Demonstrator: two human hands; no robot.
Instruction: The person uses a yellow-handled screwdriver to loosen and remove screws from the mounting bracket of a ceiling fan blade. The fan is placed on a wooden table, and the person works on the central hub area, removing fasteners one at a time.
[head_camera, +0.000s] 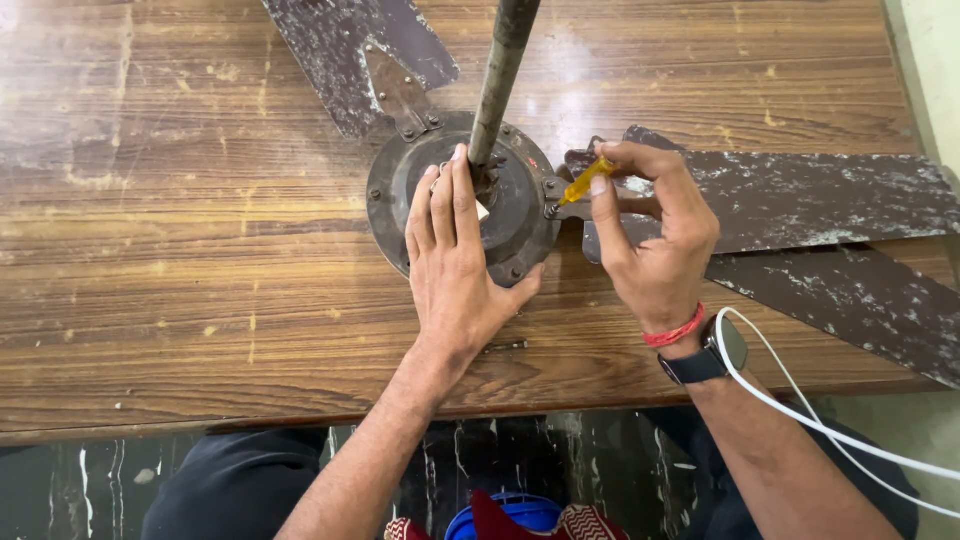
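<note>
An old brown ceiling fan motor housing (525, 215) lies on a worn wooden table (180, 250), its down rod (500, 75) rising toward the camera. My left hand (455, 265) lies flat on the housing, fingers reaching to the foot of the rod. My right hand (655, 240) grips a small yellow-handled screwdriver (585, 182), its tip at a screw on the housing's right rim where a blade bracket joins. Dirty, flaking blades stretch away at the upper left (350, 50) and at the right (830, 200).
A loose screw (507, 346) lies on the table just below the housing. A white cable (800, 410) runs past my right wrist, which wears a watch and a red band. The table's front edge is near my body; a dark marbled floor lies below.
</note>
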